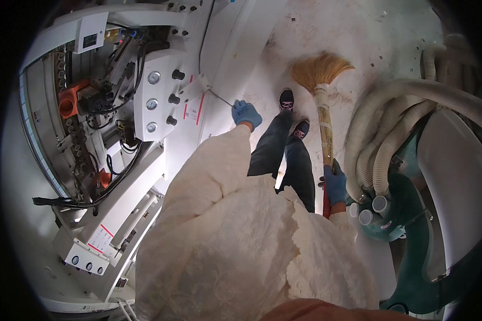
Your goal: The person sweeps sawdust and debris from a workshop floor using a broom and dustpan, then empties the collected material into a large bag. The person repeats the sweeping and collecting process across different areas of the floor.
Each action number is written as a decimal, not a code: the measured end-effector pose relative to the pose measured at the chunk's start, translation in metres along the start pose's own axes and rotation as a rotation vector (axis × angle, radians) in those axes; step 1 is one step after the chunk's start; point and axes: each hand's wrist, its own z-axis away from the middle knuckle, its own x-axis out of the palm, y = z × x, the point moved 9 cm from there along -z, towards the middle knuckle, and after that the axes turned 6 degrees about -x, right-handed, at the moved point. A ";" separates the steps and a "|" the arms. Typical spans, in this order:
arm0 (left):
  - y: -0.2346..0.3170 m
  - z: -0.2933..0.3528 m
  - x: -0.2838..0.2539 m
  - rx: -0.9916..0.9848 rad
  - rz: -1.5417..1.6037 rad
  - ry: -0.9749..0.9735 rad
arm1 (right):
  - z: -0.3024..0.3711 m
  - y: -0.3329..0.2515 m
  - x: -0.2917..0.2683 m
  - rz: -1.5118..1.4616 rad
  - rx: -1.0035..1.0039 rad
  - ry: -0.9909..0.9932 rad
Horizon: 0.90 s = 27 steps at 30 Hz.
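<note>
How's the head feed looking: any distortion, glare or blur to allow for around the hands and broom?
Head view: straight edges bow near the rim, as on the white machine at left, and the corners go black; the floor is pale and bright; the green frame darkens toward the lower right; both gloved hands and the broom look reasonably sharp, without obvious motion blur.

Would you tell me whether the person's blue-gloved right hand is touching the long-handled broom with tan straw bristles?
Touching: the head view shows the blue-gloved right hand gripping the tan straw broom around its handle.
</note>
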 end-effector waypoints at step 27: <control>-0.008 0.014 -0.117 0.301 -0.161 -0.051 | -0.008 -0.119 -0.007 -0.302 -0.027 -0.138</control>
